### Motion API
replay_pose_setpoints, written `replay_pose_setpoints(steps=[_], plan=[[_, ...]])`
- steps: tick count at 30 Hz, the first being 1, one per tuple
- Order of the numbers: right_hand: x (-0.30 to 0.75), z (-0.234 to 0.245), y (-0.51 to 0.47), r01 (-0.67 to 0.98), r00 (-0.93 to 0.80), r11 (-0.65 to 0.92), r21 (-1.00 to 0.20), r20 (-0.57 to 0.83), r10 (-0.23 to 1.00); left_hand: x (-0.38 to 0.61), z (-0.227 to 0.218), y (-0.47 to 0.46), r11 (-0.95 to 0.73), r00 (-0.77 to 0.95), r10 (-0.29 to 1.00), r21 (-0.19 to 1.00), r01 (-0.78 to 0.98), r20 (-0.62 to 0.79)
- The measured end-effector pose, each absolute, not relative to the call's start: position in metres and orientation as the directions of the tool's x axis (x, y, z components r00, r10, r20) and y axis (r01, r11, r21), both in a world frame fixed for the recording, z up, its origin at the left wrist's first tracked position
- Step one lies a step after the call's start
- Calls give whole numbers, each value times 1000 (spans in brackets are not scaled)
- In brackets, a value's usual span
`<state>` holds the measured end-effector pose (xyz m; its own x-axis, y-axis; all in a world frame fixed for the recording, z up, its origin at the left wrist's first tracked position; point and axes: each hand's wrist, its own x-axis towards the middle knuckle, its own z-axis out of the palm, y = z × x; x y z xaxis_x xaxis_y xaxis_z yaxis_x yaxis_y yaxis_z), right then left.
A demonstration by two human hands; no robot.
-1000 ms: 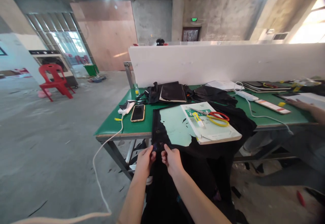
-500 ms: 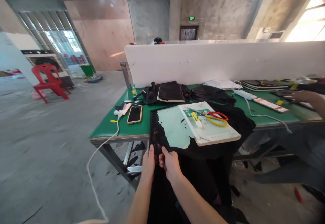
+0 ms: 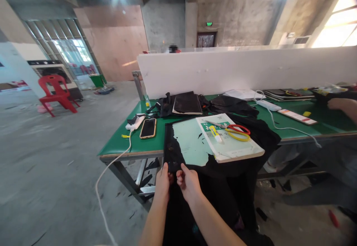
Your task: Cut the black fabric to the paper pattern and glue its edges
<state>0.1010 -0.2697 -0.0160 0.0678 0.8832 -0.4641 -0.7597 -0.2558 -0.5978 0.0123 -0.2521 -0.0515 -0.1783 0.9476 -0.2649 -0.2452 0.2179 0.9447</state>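
Observation:
Both hands pinch the near edge of black fabric (image 3: 170, 151) that is partly stuck over an open book's pale green page (image 3: 189, 140). My left hand (image 3: 163, 179) is closed on the fabric at the book's near left corner. Just right of it, my right hand (image 3: 188, 179) is closed on the same fabric, thumb on top. On the white book (image 3: 237, 149) lie scissors (image 3: 237, 132) with one red and one yellow handle, and a yellow-and-white glue stick (image 3: 216, 133). More black cloth hangs below, over my lap.
The green table (image 3: 117, 143) carries a phone (image 3: 148, 128), a white power strip (image 3: 135, 122) with a trailing cable and a black-covered book (image 3: 187, 103). A white partition (image 3: 237, 69) stands behind. At the right, a co-worker's hand (image 3: 338, 104) rests near another phone (image 3: 297, 116).
My hands have moved slightly apart, the right one to the right, with the fabric stretched between them. At the far right the co-worker's hand has shifted right.

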Motion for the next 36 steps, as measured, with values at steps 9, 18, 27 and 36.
replay_pose_setpoints(steps=[9,18,27,36], plan=[[111,-19,-272,-798,56,-260,-544,-498,866,16,-50,-251,253,-201,924,913,-320,-326],[113,-24,-272,-814,62,-222,-537,-460,886,19,-54,-253,258,-188,917,882,-395,-352],[115,-19,-273,-802,77,-220,-556,-460,884,20,-57,-254,273,-174,912,867,-416,-371],[138,-17,-277,-704,-93,-424,-569,-518,850,14,-52,-257,290,-222,909,918,-269,-352]])
